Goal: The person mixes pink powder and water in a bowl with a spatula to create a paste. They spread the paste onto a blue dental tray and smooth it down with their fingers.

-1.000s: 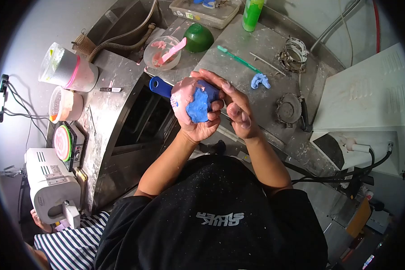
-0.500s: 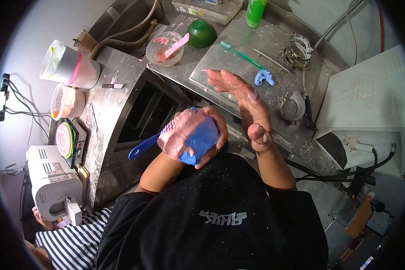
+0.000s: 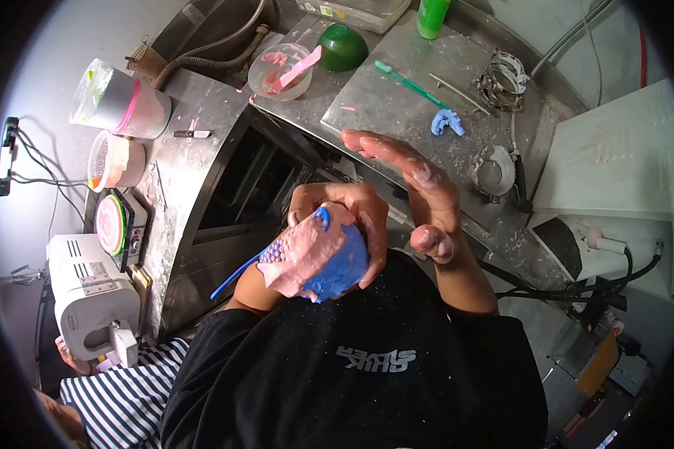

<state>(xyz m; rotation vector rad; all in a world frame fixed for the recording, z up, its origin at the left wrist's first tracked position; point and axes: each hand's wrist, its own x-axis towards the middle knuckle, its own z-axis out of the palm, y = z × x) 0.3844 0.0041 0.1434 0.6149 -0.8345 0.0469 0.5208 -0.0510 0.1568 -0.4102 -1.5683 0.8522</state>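
My left hand (image 3: 368, 213) grips a blue dental impression tray (image 3: 237, 275) with a perforated side, its handle sticking out to the lower left. Pink paste (image 3: 299, 263) is spread over the tray, beside a smooth blue mass (image 3: 338, 266). My fingers curl around the far and right sides of it. To the right, my right hand (image 3: 427, 191) is held up apart from the tray, fingers extended and thumb away from them. Pink smears show on its fingers and thumb, and nothing is in it.
On the metal counter are a clear bowl (image 3: 266, 88) with pink paste and a pink spatula (image 3: 301, 69), a green bowl (image 3: 342, 46), a green toothbrush (image 3: 408, 84) and a blue lump (image 3: 447, 122). A white machine (image 3: 93, 295) stands left, near a person in a striped sleeve (image 3: 127, 389).
The tray has tilted and moved slightly down, its handle now seen edge-on. My left fingers now show over its far side. My right hand has dropped a little, still spread.
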